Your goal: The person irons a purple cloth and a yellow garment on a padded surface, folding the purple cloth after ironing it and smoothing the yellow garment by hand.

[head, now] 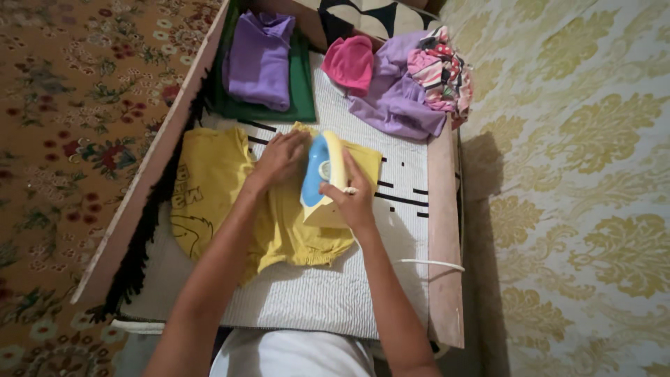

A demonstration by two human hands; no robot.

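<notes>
Yellow shirt (216, 188) spread on padded table (314, 293), left hand (279, 159) flat and open pressing the fabric, right hand (354, 195) closed around handle of blue-and-cream iron (321, 178) resting on shirt

Warm, fairly dim indoor light falls evenly. A dark shadow lies on the wall (481, 174) well to the right of the fingers (342, 190). No glare. Detail is soft throughout, and the carpet (63, 139) bends slightly toward the edges.
</notes>
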